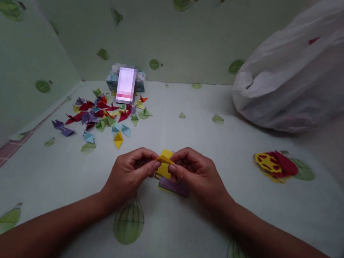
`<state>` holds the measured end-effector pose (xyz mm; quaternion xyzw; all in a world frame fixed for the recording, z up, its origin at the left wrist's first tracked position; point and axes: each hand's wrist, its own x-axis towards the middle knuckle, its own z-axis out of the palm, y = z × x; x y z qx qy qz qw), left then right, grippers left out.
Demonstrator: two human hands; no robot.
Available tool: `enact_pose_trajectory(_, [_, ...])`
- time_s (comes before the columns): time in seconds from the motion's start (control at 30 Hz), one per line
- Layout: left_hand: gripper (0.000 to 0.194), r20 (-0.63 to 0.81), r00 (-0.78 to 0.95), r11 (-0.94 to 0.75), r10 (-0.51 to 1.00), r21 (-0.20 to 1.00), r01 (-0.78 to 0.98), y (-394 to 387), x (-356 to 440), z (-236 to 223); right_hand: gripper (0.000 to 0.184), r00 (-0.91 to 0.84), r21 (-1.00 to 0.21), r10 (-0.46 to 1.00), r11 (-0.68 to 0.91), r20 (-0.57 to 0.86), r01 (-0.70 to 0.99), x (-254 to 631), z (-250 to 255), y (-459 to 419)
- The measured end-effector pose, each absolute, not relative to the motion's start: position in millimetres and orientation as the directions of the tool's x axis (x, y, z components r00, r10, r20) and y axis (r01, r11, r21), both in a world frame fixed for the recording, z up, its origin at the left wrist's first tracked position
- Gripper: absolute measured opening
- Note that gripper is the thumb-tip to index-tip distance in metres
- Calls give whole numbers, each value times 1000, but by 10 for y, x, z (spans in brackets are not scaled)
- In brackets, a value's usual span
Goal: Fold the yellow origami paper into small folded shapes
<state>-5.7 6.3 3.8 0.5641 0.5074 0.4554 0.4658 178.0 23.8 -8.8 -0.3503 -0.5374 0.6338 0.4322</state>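
Observation:
A small piece of folded yellow paper (165,160) is pinched between both hands in the middle of the view. My left hand (134,168) grips its left edge between thumb and fingers, and my right hand (196,171) grips its right edge the same way. Just below lies a small stack of paper squares (174,186), purple on top with a yellow edge showing; my right hand partly covers it. Further left and back, many small folded paper cranes (106,115) in red, purple, green, blue and yellow lie in a loose heap.
Behind the cranes a phone with a lit, blurred screen (126,84) leans on a patterned box (142,81). A bulging white plastic bag (280,84) stands at the back right. Red and yellow cut-out paper pieces (271,163) lie on the right. Walls rise at the left and back.

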Motion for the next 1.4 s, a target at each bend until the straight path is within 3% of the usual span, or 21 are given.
enact_pose_trajectory(0.17, [8,57,47,-65,997,978,198,65,-58,21,12,-344,-996,937,41,65,-78,1793,-104,225])
enact_pose_trajectory(0.33, [9,249,67,-257,966,907,332,69,-51,54,12,-329,-997,941,80,76,-2,1810,-83,222])
enact_pose_trajectory(0.6, [13,114,68,-129,991,946,296,43,-55,48,16,-376,-999,926,24,32,-28,1797,-109,248])
enact_pose_trajectory(0.87, [16,20,102,-41,995,976,212,61,-48,59,19,-405,-991,912,110,72,72,1824,-62,239])
enact_pose_trajectory(1.07, [17,87,107,-117,990,944,309,60,-53,28,12,-359,-995,927,92,103,-48,1803,-91,241])
enact_pose_trajectory(1.2, [16,153,161,-205,975,898,388,53,-66,-13,9,-351,-975,916,221,194,36,1799,-88,234])
enact_pose_trajectory(1.4, [13,253,205,-321,945,829,459,42,-67,-27,10,-350,-968,913,244,209,59,1801,-77,223])
